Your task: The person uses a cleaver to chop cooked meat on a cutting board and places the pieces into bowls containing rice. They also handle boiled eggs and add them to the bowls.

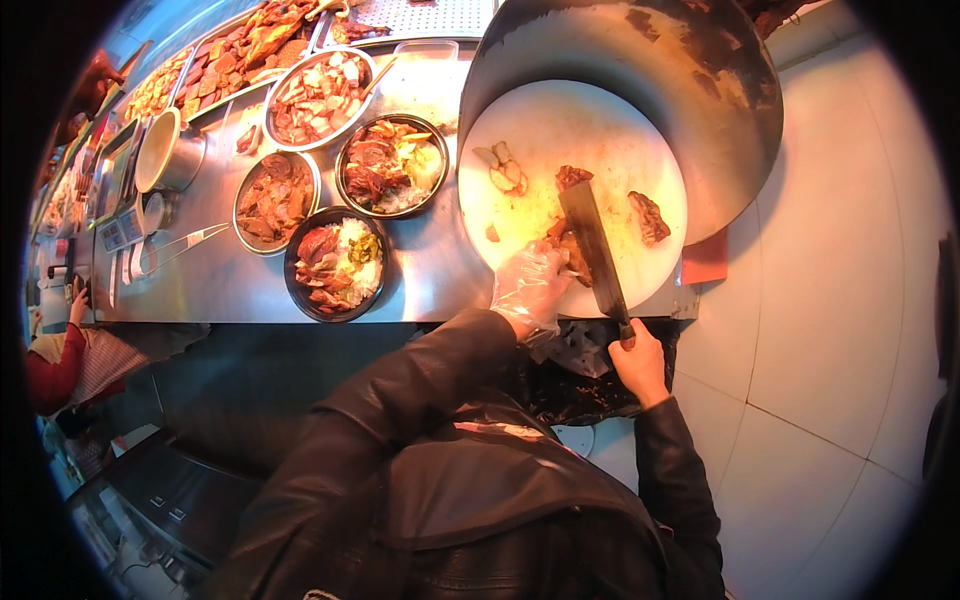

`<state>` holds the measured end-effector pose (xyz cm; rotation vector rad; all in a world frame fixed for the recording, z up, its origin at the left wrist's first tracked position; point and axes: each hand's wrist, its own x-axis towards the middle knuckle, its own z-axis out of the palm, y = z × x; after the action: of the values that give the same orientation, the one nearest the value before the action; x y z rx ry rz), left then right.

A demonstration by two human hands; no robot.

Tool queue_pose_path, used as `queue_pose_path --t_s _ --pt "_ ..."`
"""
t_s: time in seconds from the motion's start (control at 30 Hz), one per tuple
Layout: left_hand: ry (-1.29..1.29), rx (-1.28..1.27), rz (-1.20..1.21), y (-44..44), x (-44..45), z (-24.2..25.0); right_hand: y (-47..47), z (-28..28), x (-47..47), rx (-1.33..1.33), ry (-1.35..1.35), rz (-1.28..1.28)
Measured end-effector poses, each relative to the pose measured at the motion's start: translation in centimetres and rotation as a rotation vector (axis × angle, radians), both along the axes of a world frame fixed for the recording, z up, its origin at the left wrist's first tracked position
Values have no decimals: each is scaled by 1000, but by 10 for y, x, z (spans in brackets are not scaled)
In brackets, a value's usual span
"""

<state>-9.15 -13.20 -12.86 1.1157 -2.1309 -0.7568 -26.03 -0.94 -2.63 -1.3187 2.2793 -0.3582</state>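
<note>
My left hand, in a clear plastic glove, holds a piece of browned roast meat against a round white chopping board. In my bare right hand is the handle of a cleaver. Its dark blade lies across the board, close beside the held meat. Near the blade's far end sits a smaller chunk of meat. Another dark roasted piece rests on the right of the board, and pale scraps lie at the left. My left fingertips partly cover the held meat.
A tall curved metal guard rises behind the board. Left on the steel counter stand two black bowls of rice and meat, metal bowls of meat, tongs and a scale. A person is far left.
</note>
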Motion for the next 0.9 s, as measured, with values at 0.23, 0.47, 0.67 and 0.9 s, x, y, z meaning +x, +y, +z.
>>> queue_pose_path --t_s 0.23,0.47,0.67,0.9 --pt "-50 19 118 0 -11 -1 3 6 -3 -6 -114 -137" --pt "-34 -20 85 -2 -9 -5 3 -7 -7 30 -117 -27" --pt "-92 6 83 2 -5 -3 -2 -4 -1 104 -88 81" --pt "11 20 88 5 5 -6 -1 5 1 47 -89 -66"
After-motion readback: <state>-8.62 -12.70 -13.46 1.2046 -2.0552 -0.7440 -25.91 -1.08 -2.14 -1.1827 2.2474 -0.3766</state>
